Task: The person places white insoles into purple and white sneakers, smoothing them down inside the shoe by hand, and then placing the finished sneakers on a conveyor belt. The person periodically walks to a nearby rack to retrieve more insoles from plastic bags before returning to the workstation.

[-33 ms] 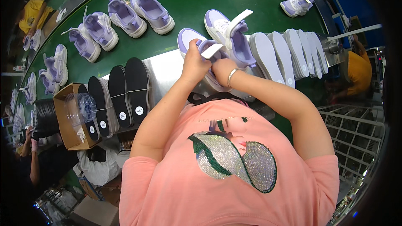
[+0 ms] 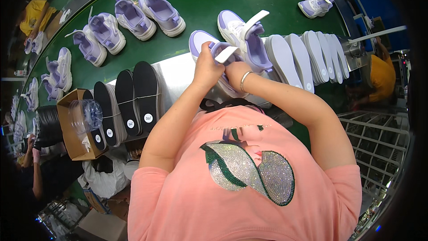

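Note:
A lilac and white sneaker (image 2: 200,39) lies toe away from me at the edge of the bench, between my two hands. My left hand (image 2: 208,69) is closed on its left side, thumb up near the white tongue tab (image 2: 226,55). At the shoe's opening, my right hand (image 2: 236,74), with a bangle on its wrist, is curled against the collar; its fingertips are hidden inside. Touching it on the right stands a matching sneaker (image 2: 256,49) with its white strap raised. Pale lilac insoles (image 2: 285,60) lie in a row just beyond that one.
Several more sneakers (image 2: 162,13) stand on the green belt (image 2: 200,0); another pair (image 2: 315,2) sits far right. Bundled black insoles (image 2: 147,93) and a cardboard box (image 2: 73,145) are at left. A wire rack (image 2: 374,143) stands at right. Other people are at both sides.
My right wrist has shifted very slightly up and to the left. The sneaker and my left hand look unmoved.

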The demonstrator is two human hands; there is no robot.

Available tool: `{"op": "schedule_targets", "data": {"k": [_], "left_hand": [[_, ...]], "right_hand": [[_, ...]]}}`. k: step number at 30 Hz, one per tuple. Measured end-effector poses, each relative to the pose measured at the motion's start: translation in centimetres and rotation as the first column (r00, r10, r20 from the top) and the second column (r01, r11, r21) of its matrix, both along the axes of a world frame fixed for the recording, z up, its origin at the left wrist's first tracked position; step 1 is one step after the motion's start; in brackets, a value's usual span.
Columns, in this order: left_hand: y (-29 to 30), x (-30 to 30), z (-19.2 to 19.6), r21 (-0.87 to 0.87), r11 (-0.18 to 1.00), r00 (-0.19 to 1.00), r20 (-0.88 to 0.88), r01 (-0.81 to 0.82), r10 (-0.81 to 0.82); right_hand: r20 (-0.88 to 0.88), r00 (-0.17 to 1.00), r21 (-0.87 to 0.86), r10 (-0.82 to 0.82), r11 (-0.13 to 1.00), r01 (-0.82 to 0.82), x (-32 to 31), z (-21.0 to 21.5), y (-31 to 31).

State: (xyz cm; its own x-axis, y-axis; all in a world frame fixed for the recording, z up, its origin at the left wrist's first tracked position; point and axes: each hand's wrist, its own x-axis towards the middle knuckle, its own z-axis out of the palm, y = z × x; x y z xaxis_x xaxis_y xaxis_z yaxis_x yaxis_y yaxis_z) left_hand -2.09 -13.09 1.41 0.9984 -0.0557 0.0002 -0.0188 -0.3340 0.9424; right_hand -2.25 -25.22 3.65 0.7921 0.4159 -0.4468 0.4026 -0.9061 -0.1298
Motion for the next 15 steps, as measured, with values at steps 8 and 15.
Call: {"op": "schedule_targets", "data": {"k": [8, 15], "left_hand": [[-0.2, 0.1, 0.3, -0.032, 0.999, 0.998, -0.055, 0.011, -0.013], [0.9, 1.7, -2.2, -0.488, 0.871, 0.936, -0.328, -0.053, -0.127]], "right_hand": [[0.088, 0.995, 0.104, -0.040, 0.994, 0.031, -0.2, -2.3, -1.3], [0.005, 1.000, 0.002, -0.007, 1.000, 0.007, 0.1, -1.4, -1.1]]}}
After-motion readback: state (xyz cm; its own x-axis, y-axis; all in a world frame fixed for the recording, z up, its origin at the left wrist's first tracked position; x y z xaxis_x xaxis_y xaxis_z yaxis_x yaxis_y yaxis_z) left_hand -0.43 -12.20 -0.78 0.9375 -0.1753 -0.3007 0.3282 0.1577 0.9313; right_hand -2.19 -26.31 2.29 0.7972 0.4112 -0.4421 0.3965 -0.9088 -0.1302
